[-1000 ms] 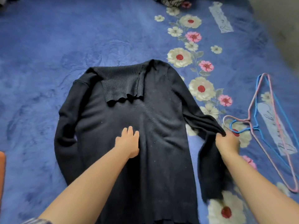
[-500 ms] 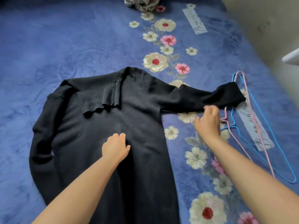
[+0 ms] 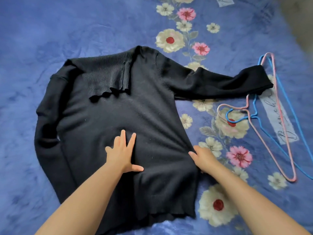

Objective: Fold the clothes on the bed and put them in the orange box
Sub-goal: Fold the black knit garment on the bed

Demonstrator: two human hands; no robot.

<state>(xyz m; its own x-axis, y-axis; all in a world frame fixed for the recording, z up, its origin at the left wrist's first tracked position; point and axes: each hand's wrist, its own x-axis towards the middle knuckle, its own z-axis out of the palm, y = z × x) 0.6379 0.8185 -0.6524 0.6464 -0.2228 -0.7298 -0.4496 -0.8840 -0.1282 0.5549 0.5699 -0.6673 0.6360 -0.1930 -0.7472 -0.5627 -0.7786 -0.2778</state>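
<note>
A black long-sleeved knit sweater (image 3: 105, 126) lies flat on the blue flowered bedspread (image 3: 50, 28), its ribbed collar folded down at the upper left. Its right sleeve (image 3: 220, 82) stretches out sideways to the right; the left sleeve lies along the body's left side. My left hand (image 3: 122, 153) presses flat on the middle of the sweater with fingers spread. My right hand (image 3: 205, 158) rests at the sweater's right side edge, fingers touching the fabric there; how they lie is hard to tell. The orange box is out of view.
A pink hanger (image 3: 271, 119) and a blue hanger (image 3: 288, 106) lie together on the bedspread at the right, their tops under the sleeve's cuff. A bare wall or floor strip (image 3: 299, 17) shows at the top right corner.
My right hand let go of the right sleeve, which now lies stretched out sideways, and came back to the sweater's right side edge. My left hand stayed on the middle, fingers now spread.
</note>
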